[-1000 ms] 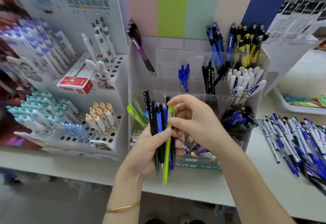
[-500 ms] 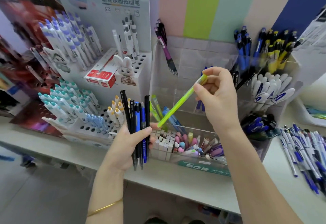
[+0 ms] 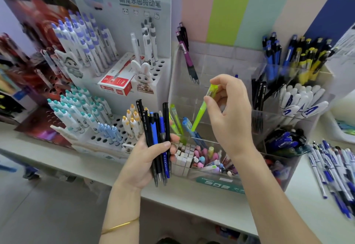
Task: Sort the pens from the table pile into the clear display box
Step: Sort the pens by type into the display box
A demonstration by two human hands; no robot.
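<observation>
Now the right hand (image 3: pixel 230 113) pinches the lime-green pen (image 3: pixel 201 112) by its top end, tilted, tip angled down into the clear display box (image 3: pixel 211 67), just beside the green and blue pens (image 3: pixel 175 119) standing in its left compartment. The left hand (image 3: pixel 146 159) grips a bundle of black and blue pens (image 3: pixel 157 140) upright, just in front of the box. The pen pile (image 3: pixel 334 170) lies on the tabletop (image 3: pixel 201 201), well off to the right.

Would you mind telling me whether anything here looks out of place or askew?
The pile of pens on the table at right lies loose and criss-crossed. A red box lies askew on the white pen stand. The green pen in the right hand and the bundle of pens in the left hand look normal; nothing seems spilled.
</observation>
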